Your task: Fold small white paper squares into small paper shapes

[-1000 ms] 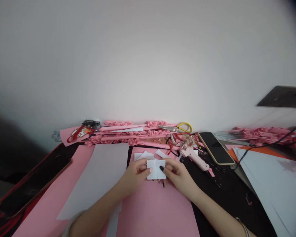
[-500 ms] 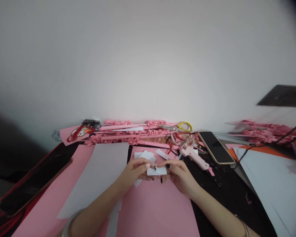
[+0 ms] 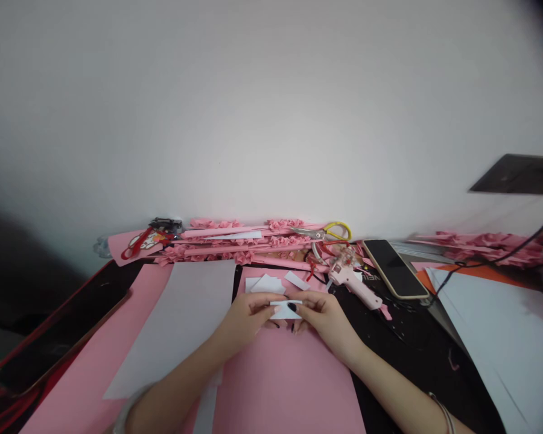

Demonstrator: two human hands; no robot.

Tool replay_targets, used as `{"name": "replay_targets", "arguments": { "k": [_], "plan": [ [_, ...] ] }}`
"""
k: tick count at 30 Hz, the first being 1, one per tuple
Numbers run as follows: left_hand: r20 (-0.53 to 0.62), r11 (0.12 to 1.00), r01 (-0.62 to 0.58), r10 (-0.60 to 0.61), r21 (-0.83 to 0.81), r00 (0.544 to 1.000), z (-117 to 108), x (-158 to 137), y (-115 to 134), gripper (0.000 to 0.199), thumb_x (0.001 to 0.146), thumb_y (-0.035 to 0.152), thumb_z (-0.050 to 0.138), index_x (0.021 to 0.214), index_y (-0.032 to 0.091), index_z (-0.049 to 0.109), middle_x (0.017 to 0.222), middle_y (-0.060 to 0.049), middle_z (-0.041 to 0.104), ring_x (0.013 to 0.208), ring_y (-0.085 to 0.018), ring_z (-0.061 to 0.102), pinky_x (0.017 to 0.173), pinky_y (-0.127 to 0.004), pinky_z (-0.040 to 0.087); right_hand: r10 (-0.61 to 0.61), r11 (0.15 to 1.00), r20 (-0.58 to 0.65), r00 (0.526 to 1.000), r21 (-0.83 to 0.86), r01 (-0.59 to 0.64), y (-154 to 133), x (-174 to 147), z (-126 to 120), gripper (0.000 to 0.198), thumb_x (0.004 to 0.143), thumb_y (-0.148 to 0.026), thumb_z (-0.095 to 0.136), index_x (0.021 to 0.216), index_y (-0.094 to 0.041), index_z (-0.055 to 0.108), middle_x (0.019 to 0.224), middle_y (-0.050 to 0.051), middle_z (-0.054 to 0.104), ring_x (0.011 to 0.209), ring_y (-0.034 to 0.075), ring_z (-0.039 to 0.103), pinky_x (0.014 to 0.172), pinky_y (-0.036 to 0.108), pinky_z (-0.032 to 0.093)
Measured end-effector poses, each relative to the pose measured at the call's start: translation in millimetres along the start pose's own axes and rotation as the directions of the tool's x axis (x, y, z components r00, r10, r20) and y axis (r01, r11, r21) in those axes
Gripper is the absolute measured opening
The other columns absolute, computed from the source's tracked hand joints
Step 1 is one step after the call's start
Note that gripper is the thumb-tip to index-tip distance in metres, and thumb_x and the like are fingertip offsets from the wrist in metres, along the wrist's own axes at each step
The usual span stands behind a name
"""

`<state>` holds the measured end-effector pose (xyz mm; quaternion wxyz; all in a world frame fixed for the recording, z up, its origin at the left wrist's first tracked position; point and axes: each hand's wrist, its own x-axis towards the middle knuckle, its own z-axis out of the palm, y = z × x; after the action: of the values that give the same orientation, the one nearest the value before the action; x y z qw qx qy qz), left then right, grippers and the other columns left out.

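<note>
A small white slip of paper is pinched between my two hands above a pink sheet. My left hand grips its left end, thumb on the near face. My right hand holds the right end, the dark-nailed thumb pressed on its front. The slip looks folded, with an edge along its top. Just beyond my fingers lie several loose white paper pieces and a single white strip.
Pink paper flower stems line the wall, with yellow-handled scissors on them. A pink glue gun and a phone lie to the right. White sheets rest at left and far right.
Both thumbs have come closer together on the white slip, and it now looks narrower. My right index finger has moved from the top of the slip to behind it.
</note>
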<state>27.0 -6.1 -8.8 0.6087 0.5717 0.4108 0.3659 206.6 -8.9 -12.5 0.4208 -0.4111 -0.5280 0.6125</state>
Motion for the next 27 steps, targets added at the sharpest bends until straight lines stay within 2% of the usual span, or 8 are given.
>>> {"name": "replay_targets", "arguments": {
  "k": [5, 11, 14, 27],
  "plan": [
    [0.004, 1.000, -0.008, 0.008, 0.025, 1.000, 1.0, 0.4, -2.3, 0.029, 0.075, 0.017, 0.053, 0.100, 0.020, 0.066, 0.087, -0.003, 0.069, 0.070, -0.016, 0.065, 0.069, -0.029, 0.052, 0.000, 0.999, -0.023, 1.000, -0.037, 0.000, -2.4, -1.6, 2.4, 0.021, 0.073, -0.028, 0.063, 0.086, -0.013, 0.067, 0.057, 0.001, 0.064, 0.046, 0.014, 0.058, 0.046, 0.025, 0.047],
    [-0.018, 1.000, 0.013, -0.014, -0.006, 1.000, 1.0, 0.4, -4.5, 0.027, 0.074, 0.018, 0.056, 0.099, 0.021, 0.067, 0.102, -0.003, 0.067, 0.076, -0.017, 0.065, 0.071, -0.031, 0.052, -0.008, 0.998, -0.063, 0.998, -0.070, 0.003, -0.6, -2.7, 4.5, 0.018, 0.071, -0.029, 0.063, 0.083, -0.016, 0.068, 0.058, 0.000, 0.064, 0.046, 0.014, 0.058, 0.046, 0.024, 0.048],
    [-0.022, 1.000, 0.018, -0.018, -0.015, 1.000, 1.2, 0.8, -3.7, 0.027, 0.073, 0.020, 0.057, 0.099, 0.021, 0.067, 0.103, -0.003, 0.066, 0.074, -0.016, 0.065, 0.071, -0.030, 0.052, -0.023, 0.997, -0.060, 0.998, -0.075, 0.019, 0.3, -2.7, 4.0, 0.016, 0.072, -0.026, 0.062, 0.083, -0.016, 0.069, 0.057, -0.001, 0.064, 0.046, 0.013, 0.058, 0.047, 0.024, 0.049],
    [-0.022, 1.000, 0.011, -0.011, -0.001, 1.000, 0.6, 1.4, -1.5, 0.026, 0.073, 0.019, 0.058, 0.097, 0.018, 0.068, 0.090, -0.005, 0.070, 0.071, -0.017, 0.064, 0.070, -0.030, 0.052, -0.027, 0.998, -0.042, 0.999, -0.051, 0.025, 0.9, -2.2, 1.8, 0.020, 0.072, -0.026, 0.063, 0.087, -0.015, 0.069, 0.057, 0.000, 0.064, 0.046, 0.013, 0.059, 0.047, 0.024, 0.049]
  ]
}}
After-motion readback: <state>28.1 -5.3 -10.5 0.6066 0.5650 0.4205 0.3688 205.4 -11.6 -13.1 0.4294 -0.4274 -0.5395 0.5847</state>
